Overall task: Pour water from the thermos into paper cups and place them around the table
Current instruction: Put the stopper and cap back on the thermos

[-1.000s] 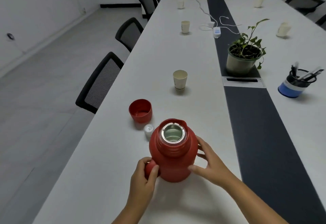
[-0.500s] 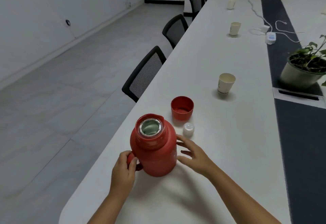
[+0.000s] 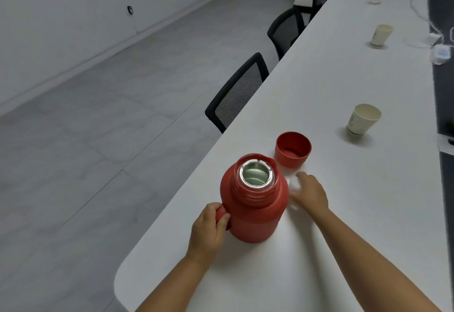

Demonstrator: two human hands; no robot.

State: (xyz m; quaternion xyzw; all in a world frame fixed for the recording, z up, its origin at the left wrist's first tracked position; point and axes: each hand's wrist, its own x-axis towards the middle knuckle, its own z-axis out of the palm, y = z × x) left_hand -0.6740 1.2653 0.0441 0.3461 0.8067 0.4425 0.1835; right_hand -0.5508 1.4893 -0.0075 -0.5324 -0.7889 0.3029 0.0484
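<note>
The red thermos [image 3: 254,203] stands uncapped near the table's near left corner, its steel mouth showing. My left hand [image 3: 211,230] is closed around its handle. My right hand [image 3: 310,192] is to the right of the thermos, its thumb and fingers spread on either side of the small white stopper [image 3: 294,185], which looks blurred on the table. The red lid cup [image 3: 292,148] sits mouth-up just behind. A paper cup [image 3: 363,121] stands farther back on the right, and another paper cup [image 3: 380,35] is beyond it.
The long white table [image 3: 331,85] runs away from me, its left edge close to the thermos. Black mesh chairs [image 3: 237,93] line that side. A white power adapter and cables [image 3: 441,53] lie at the far right beside a dark centre strip.
My view has swung left and down. My right hand has left the thermos body and moved right to the white stopper. My left hand stays on the handle.
</note>
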